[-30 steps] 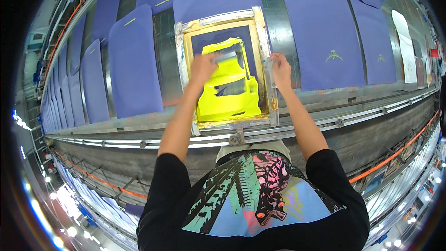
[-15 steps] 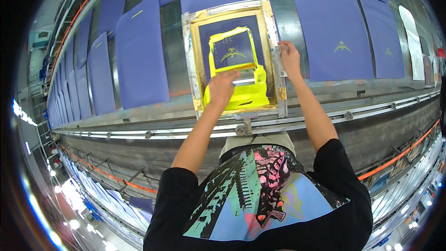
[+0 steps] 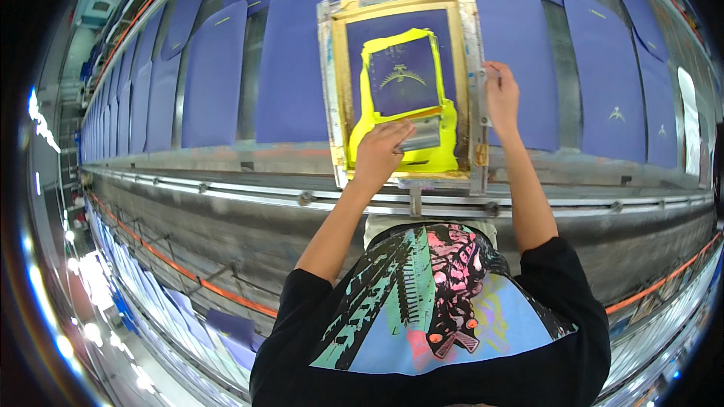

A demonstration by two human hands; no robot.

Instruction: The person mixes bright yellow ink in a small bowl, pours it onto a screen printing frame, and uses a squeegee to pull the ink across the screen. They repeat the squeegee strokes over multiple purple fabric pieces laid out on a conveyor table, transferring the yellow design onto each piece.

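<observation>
A screen-printing frame [image 3: 475,38] with a worn, taped rim stands before me over the long table. Bright yellow ink [image 3: 369,98] rings a clear window in its mesh, where a small arched motif [image 3: 402,75] shows. My left hand [image 3: 381,152] is closed on a squeegee [image 3: 424,134] with a silvery face, resting in the ink at the frame's near half. The fingers of my right hand [image 3: 501,94] grip the frame's right side at a metal fitting. The frame spans parts of two purple-blue panels, one to its left [image 3: 290,68] and one to its right [image 3: 520,68].
More purple-blue panels [image 3: 215,79] line the table on both sides; one at right bears a small yellowish motif [image 3: 617,113]. A metal rail [image 3: 305,197] with bolts runs along the near edge. A white sheet [image 3: 688,120] lies far right. Behind me runs an orange rail [image 3: 200,280].
The frame has shifted left along the table, with both hands still on it and the squeegee. The panels now sit further right in view. The squeegee stays in the near ink.
</observation>
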